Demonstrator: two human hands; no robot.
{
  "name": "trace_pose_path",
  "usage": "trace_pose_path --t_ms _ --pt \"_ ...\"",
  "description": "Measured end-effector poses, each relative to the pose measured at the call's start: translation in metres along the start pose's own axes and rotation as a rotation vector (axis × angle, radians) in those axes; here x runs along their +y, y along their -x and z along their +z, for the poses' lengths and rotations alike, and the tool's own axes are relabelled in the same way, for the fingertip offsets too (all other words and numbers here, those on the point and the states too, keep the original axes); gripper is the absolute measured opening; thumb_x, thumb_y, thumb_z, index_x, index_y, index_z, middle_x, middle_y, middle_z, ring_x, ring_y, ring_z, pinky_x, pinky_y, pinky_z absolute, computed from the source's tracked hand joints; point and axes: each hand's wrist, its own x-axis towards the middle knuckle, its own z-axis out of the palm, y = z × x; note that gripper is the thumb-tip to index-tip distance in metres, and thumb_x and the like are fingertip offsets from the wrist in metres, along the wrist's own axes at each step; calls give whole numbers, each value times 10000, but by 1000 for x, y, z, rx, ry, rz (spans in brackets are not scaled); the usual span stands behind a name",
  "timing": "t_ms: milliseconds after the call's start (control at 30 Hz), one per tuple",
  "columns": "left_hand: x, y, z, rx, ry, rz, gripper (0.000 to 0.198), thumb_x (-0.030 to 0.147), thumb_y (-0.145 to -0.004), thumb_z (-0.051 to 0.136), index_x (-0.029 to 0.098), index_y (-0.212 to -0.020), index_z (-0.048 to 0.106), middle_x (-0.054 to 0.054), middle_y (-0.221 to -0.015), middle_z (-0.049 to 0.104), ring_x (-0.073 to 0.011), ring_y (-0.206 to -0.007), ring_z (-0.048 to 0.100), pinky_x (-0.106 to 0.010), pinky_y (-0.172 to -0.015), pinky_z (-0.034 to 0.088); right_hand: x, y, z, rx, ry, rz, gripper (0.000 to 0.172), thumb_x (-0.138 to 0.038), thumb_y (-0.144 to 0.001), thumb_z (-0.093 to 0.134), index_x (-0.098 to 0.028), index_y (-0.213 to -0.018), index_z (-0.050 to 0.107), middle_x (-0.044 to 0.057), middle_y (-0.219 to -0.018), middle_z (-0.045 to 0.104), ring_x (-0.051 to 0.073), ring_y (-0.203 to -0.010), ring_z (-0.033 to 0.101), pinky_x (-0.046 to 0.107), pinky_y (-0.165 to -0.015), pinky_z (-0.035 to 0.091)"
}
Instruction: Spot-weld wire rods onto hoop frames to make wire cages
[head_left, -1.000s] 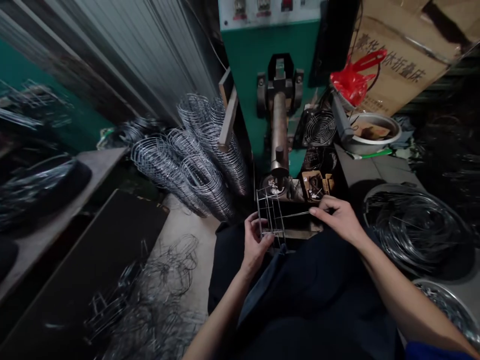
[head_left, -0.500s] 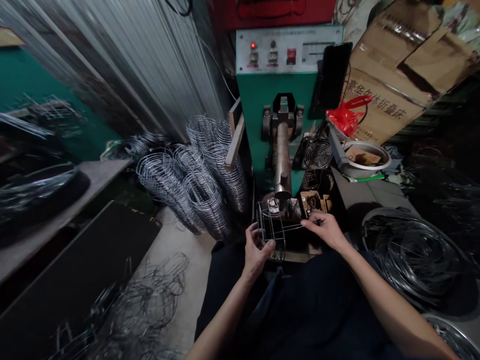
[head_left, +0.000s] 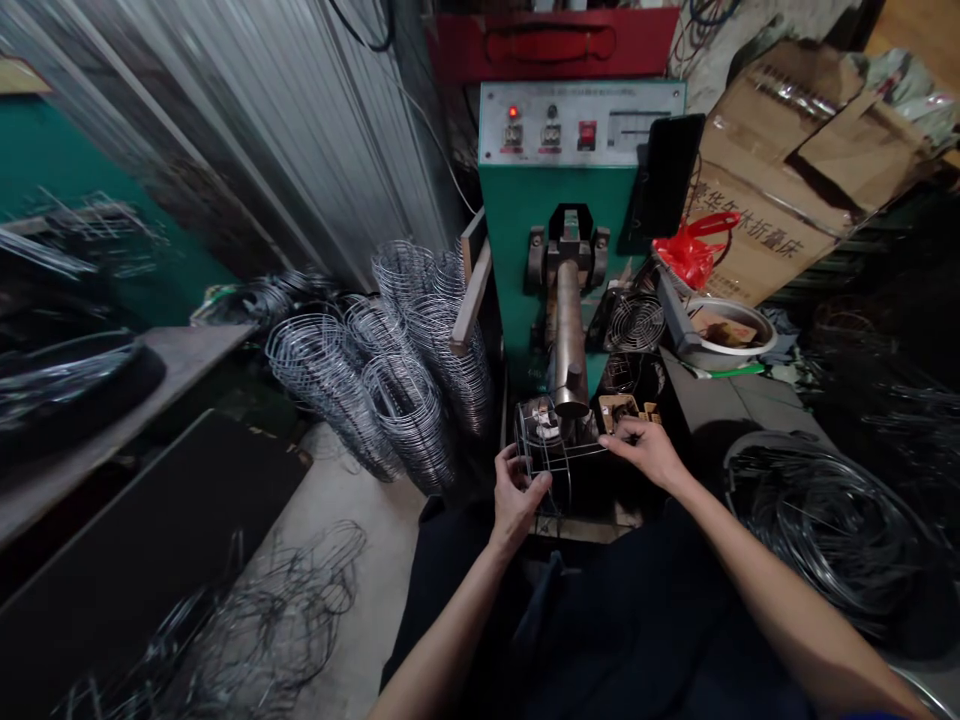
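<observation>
My left hand (head_left: pixel 517 500) is curled round the left side of a thin wire frame (head_left: pixel 556 463), with its thumb on the lower part. The frame hangs just below the metal cylinder (head_left: pixel 571 350) of a green machine (head_left: pixel 510 270). At the right, my right hand (head_left: pixel 645 452) pinches the end of a thin wire that runs across to the frame. The fingers behind that thumb are partly hidden. Whether the frame touches the cylinder or the parts beneath it is too dark to tell.
Stacks of wire rings (head_left: pixel 405 400) stand left of the machine. Coiled wire fills a round tub (head_left: pixel 731 470) at the right. Loose wire pieces (head_left: pixel 277 610) lie on the floor. A bowl (head_left: pixel 765 335) and a red plastic bag (head_left: pixel 686 258) sit beside a cardboard box (head_left: pixel 750 220).
The view has tilted slightly, so the machine appears lower. The wire between my hands now sits lower against the frame, and both hands keep their grip.
</observation>
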Motion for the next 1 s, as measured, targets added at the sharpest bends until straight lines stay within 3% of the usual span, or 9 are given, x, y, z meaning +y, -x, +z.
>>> trace_pose_path --t_ms 267,667,767,833,900,1000 --pt "1 -9 5 12 13 0 755 464 -709 763 218 -1329 410 -71 -1089 614 -130 -752 593 -296 -736 504 2 -10 -4 -1 61 -5 512 -593 -839 676 -189 -569 514 -5 -618 502 162 -612 465 285 -593 351" --pt "9 -14 8 -1 54 -88 724 496 -713 748 204 -1291 425 -102 -1083 630 -149 -737 631 -264 -608 516 -10 -17 -6 28 117 -15 507 -577 -847 679 -197 -565 498 -11 -603 479 155 -585 449 295 -567 327" --pt "17 -10 4 -14 39 -130 737 513 -719 733 211 -1304 400 -128 -1179 600 -192 -851 655 -278 -628 537 -18 -10 -7 65 164 -60 482 -593 -864 659 -189 -625 548 1 -668 523 166 -657 504 288 -635 380" --pt "18 -11 2 15 -1 -115 732 503 -712 745 226 -1305 418 -122 -1259 567 -211 -978 647 -310 -753 552 -13 0 -16 158 204 -96 379 -556 -902 639 -193 -792 623 28 -834 586 194 -824 557 295 -760 430" --pt "18 -13 2 31 -63 -55 731 469 -691 780 229 -1304 462 -102 -1281 567 -224 -1101 607 -353 -919 515 5 20 -36 252 317 -23 302 -498 -947 603 -200 -984 637 48 -999 604 198 -965 561 286 -868 434" --pt "22 -10 7 20 -67 -11 730 442 -655 817 213 -1279 516 -82 -1214 615 -225 -1087 612 -390 -985 485 43 77 -80 302 635 414 260 -409 -994 541 -218 -1161 596 50 -1149 594 175 -1065 554 234 -925 409"
